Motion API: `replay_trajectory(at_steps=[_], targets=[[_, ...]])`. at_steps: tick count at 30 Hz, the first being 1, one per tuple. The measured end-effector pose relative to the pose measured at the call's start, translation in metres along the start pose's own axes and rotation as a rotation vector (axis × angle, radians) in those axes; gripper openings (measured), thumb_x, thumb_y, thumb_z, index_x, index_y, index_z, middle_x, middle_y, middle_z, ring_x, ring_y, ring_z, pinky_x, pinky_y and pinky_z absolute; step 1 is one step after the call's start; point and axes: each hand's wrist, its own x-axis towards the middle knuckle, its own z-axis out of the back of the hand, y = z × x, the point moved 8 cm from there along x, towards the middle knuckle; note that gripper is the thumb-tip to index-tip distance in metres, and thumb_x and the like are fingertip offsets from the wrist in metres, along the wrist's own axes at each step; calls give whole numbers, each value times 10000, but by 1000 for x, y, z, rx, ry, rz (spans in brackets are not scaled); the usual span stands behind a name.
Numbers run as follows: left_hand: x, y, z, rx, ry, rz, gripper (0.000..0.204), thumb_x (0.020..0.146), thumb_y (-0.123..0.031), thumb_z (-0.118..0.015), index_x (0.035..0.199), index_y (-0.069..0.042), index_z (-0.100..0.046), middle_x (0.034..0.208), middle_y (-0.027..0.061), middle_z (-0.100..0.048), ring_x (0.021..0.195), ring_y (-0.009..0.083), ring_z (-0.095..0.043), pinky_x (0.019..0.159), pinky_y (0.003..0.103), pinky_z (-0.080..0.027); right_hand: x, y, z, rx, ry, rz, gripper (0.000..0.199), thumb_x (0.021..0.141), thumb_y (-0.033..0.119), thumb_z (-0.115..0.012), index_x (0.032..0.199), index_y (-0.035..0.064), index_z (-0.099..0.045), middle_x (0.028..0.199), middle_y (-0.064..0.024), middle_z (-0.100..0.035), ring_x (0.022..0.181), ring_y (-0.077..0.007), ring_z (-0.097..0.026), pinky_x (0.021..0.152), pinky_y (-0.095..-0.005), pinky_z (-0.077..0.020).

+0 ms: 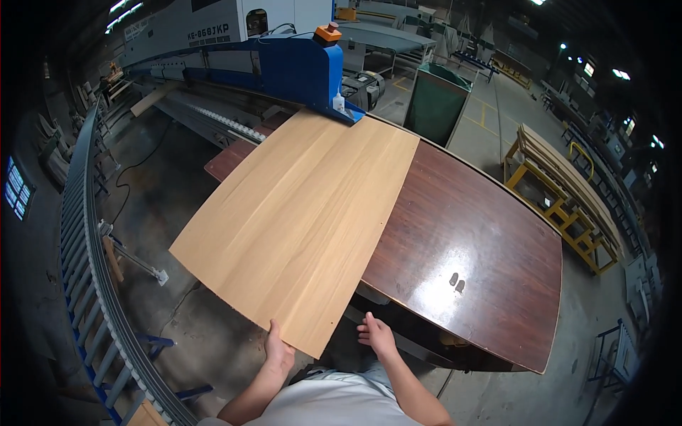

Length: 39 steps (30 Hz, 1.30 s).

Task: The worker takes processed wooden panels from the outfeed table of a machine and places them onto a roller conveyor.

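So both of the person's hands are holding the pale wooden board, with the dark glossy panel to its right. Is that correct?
Not quite. The head view shows only the left hand holding the pale wooden board; the right hand is off it. The dark glossy panel is indeed to the board's right.

1. One bare left hand [278,350] and one bare right hand [379,336]: two hands.
2. One flat, pale tan wood-grain panel [298,227].
3. One broad, glossy, dark red-brown wood-grain tabletop [476,234].
4. Two small, dark oval marks [453,279] on that tabletop.
5. One round red button [332,26] on one orange box [327,35].
6. One dark-green, box-shaped bin [435,106].
7. One smooth blue machine housing [298,71].
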Motion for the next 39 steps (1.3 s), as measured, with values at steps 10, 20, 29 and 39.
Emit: replay_trajectory(at_steps=[10,20,29,39], targets=[[-52,49,-10,726,319,539,596,988,-475,-382,1221,69,-453,1076,230,-611,978,323,-642,832,419,-540,14,-9,-12,176,-243,190,388,975,305,-506,1113,-49,-587,1016,-89,-652,917,-155,-590,841,-306,-453],[30,-248,-6,1411,-262,-940,302,922,-269,-575,1003,21,-574,866,142,-650,824,279,-633,746,382,-496,-59,-42,53,114,-421,184,393,939,329,-573,944,-60,-624,867,-72,-654,786,-113,-559,711,-298,-460],[124,-196,13,1758,-158,-459,573,910,-525,-470,1074,9,-600,1111,247,-607,1082,412,-555,879,479,-437,-125,-94,112,116,-532,127,304,929,275,-599,897,-26,-631,828,-32,-648,745,-92,-557,680,-274,-460],[41,-137,-22,1834,-297,-428,560,890,-577,-468,987,-50,-631,1030,220,-635,1010,416,-580,818,496,-454,-196,-137,169,102,-613,117,289,941,249,-568,874,-26,-626,795,-18,-627,716,-79,-530,645,-262,-443]])
